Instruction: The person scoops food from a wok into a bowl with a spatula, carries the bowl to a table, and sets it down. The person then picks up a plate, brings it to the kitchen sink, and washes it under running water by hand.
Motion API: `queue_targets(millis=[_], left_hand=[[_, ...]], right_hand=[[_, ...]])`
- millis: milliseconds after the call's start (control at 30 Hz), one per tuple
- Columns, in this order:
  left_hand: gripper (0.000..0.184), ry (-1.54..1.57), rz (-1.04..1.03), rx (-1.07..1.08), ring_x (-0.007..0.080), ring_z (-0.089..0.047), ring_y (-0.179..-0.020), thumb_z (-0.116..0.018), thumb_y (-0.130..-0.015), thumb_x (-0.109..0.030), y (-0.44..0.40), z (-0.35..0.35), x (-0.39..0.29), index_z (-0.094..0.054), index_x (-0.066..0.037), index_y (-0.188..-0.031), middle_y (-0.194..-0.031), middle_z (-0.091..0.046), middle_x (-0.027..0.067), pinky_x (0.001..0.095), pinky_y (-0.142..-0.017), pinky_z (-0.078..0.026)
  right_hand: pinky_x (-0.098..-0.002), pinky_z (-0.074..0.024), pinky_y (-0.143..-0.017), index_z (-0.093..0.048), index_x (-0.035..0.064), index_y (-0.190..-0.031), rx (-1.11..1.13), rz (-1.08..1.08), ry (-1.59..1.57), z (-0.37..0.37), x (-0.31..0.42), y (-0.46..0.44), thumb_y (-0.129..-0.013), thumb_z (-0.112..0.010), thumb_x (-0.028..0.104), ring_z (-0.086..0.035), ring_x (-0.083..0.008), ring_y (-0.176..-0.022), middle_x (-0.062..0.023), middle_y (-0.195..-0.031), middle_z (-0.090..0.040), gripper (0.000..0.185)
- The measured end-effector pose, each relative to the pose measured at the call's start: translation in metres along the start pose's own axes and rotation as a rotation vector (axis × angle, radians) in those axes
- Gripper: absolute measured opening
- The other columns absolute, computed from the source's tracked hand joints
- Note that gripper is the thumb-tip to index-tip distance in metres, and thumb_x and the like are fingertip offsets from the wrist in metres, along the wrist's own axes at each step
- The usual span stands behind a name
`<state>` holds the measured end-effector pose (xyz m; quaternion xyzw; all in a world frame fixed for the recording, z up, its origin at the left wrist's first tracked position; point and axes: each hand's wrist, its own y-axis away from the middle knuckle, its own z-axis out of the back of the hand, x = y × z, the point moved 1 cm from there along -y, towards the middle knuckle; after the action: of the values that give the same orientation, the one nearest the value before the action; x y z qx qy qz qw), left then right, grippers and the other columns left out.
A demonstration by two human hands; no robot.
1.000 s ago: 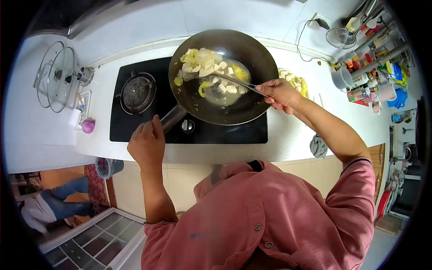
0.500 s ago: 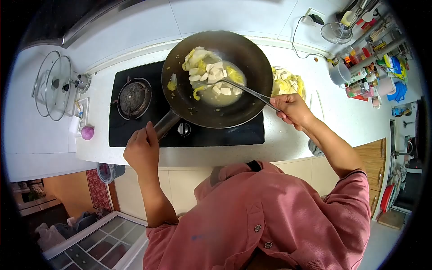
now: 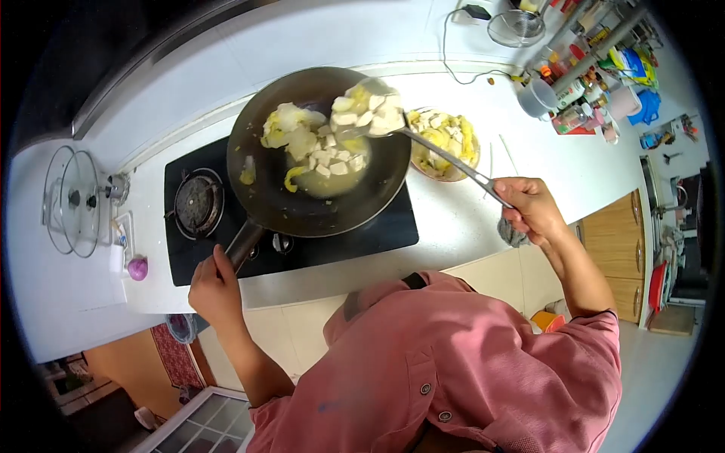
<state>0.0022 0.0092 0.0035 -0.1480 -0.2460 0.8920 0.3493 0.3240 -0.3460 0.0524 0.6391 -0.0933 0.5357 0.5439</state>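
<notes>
My left hand (image 3: 215,287) is wrapped round the handle of a dark wok (image 3: 332,220), which sits on the black stove (image 3: 204,263). In my right hand (image 3: 529,208) is the long handle of a metal spatula (image 3: 457,163). The spatula's head, heaped with white tofu cubes and some cabbage (image 3: 370,112), is raised over the wok's right side. More tofu (image 3: 332,160), yellow-green cabbage (image 3: 291,130) and cloudy liquid lie in the wok. Just right of the wok, a bowl (image 3: 445,178) holds cabbage and tofu.
Glass lids (image 3: 84,204) stand at the left wall, above a purple onion (image 3: 137,269). Two thin sticks (image 3: 507,153) and a grey cloth (image 3: 512,232) lie right of the bowl. Bottles and jars (image 3: 574,113) fill the back right, below a hanging strainer (image 3: 517,27).
The spatula has lifted a heap of tofu and cabbage from the wok and moved right, towards the bowl. My left hand still holds the wok's handle. The camera view has turned.
</notes>
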Motion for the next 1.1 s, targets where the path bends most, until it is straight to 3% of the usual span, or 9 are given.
queue_targets(millis=[100, 333, 367, 633, 733, 867, 967, 1100], left_hand=[[0.032, -0.022, 0.011, 0.027, 0.029, -0.06, -0.05, -0.062, -0.095, -0.025, 0.001, -0.002, 0.002, -0.069, -0.005, -0.072, -0.064, -0.063, 0.0092, 0.0376, -0.044, -0.043], [0.03, -0.015, 0.026, 0.041, 0.0303, -0.062, -0.052, -0.062, -0.095, -0.025, 0.0, 0.0, -0.002, -0.071, -0.004, -0.076, -0.066, -0.065, 0.0116, 0.0378, -0.044, -0.044], [0.03, -0.009, 0.014, 0.028, 0.0305, -0.062, -0.052, -0.062, -0.096, -0.025, 0.0, -0.001, -0.001, -0.071, -0.004, -0.076, -0.066, -0.065, 0.0116, 0.038, -0.044, -0.044], [0.037, -0.031, 0.022, 0.053, 0.0317, -0.061, -0.052, -0.059, -0.097, -0.029, 0.0, 0.0, -0.001, -0.068, -0.003, -0.072, -0.067, -0.065, 0.0124, 0.0389, -0.044, -0.044], [0.037, -0.048, 0.014, 0.073, 0.0321, -0.061, -0.052, -0.059, -0.097, -0.029, 0.001, 0.0, 0.0, -0.068, -0.004, -0.072, -0.067, -0.065, 0.0123, 0.0392, -0.044, -0.044], [0.036, -0.05, 0.007, 0.048, 0.0323, -0.061, -0.052, -0.059, -0.097, -0.028, 0.002, -0.001, 0.001, -0.067, -0.004, -0.072, -0.067, -0.065, 0.0122, 0.0394, -0.044, -0.044], [0.036, -0.052, 0.002, 0.061, 0.0324, -0.061, -0.052, -0.059, -0.098, -0.028, 0.002, 0.0, 0.001, -0.067, -0.004, -0.072, -0.068, -0.065, 0.012, 0.0394, -0.045, -0.044], [0.036, -0.035, -0.009, 0.048, 0.0326, -0.06, -0.052, -0.059, -0.098, -0.027, 0.002, 0.0, 0.0, -0.067, -0.004, -0.071, -0.067, -0.064, 0.0118, 0.0397, -0.044, -0.044]], right_hand=[[-0.0193, -0.0225, -0.035, -0.067, -0.0028, -0.107, -0.091, 0.06, -0.109, 0.034, -0.01, 0.011, -0.095, -0.066, 0.022, -0.036, -0.0029, -0.042, 0.0029, -0.06, -0.05, 0.027], [-0.0182, -0.0222, -0.036, -0.067, -0.0034, -0.109, -0.313, 0.102, -0.013, 0.078, -0.041, 0.012, -0.092, -0.069, 0.015, -0.035, -0.0021, -0.045, 0.0049, -0.06, -0.049, 0.025], [-0.0192, -0.0267, -0.039, -0.068, -0.0036, -0.11, -0.313, 0.09, 0.009, 0.084, -0.048, 0.008, -0.091, -0.07, 0.012, -0.041, -0.0031, -0.049, 0.0037, -0.065, -0.053, 0.025], [-0.0236, -0.0352, -0.049, -0.07, -0.0055, -0.106, -0.343, 0.204, 0.209, 0.091, -0.091, -0.025, -0.094, -0.066, 0.012, -0.042, -0.0056, -0.055, 0.0031, -0.066, -0.054, 0.021], [-0.0249, -0.0383, -0.051, -0.07, -0.0036, -0.107, -0.464, 0.344, 0.481, 0.097, -0.096, -0.028, -0.094, -0.066, 0.012, -0.043, -0.0075, -0.056, 0.0008, -0.065, -0.054, 0.021], [-0.0287, -0.043, -0.051, -0.071, -0.001, -0.107, -0.573, 0.492, 0.765, 0.1, -0.1, -0.025, -0.089, -0.07, 0.016, -0.048, -0.0136, -0.049, -0.0099, -0.059, -0.057, 0.025], [-0.032, -0.0463, -0.049, -0.071, 0.0028, -0.105, -0.747, 0.789, 1.107, 0.097, -0.102, -0.024, -0.086, -0.072, 0.016, -0.058, -0.0225, -0.048, -0.0125, -0.064, -0.064, 0.024], [-0.0343, -0.048, -0.047, -0.072, 0.0066, -0.104, -0.815, 0.899, 1.222, 0.09, -0.094, -0.016, -0.085, -0.072, 0.016, -0.063, -0.0273, -0.052, -0.0114, -0.066, -0.067, 0.021]])
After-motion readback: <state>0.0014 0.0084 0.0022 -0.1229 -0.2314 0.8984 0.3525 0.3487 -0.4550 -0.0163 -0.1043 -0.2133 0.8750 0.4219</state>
